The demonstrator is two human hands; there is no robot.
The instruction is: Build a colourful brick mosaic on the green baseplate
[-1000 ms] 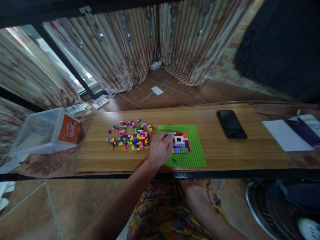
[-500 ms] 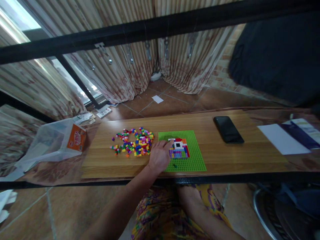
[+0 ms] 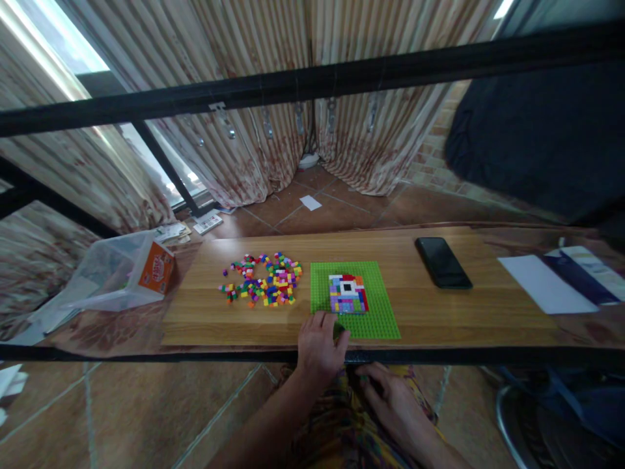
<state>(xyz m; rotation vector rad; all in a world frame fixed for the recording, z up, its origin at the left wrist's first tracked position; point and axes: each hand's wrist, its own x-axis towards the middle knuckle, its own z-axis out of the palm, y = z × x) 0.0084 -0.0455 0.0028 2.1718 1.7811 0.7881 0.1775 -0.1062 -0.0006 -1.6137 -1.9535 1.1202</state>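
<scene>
Nearest, the right hand [image 3: 385, 389] is held over the patterned lap, just below the table edge, with its fingers bent; a tiny green spot is seen by its fingertips, but whether a piece is gripped cannot be told. Beside it, the left hand [image 3: 319, 344] is laid across the near left corner of the green baseplate [image 3: 383, 316], fingers curled and thumb set apart; a dark green patch is glimpsed between them, and whether anything is pinched there cannot be told.

On the middle of the baseplate, the brick build [image 3: 348, 294] is seated, with a black square framed in white. To the left, the loose bricks [image 3: 280, 286] are spread over the wooden board [image 3: 430, 322]. At the far left, a clear plastic tub [image 3: 114, 298] is marked by an orange label [image 3: 157, 268]; faint coloured patches are seen through its wall, but its contents cannot be made out. To the right, a black phone [image 3: 443, 262] is laid on the board.

Half a second ago, the build's left side was touched by the left hand; now that hand is drawn back towards the table edge, the build is fully uncovered, and the right hand's fingers are exposed.
</scene>
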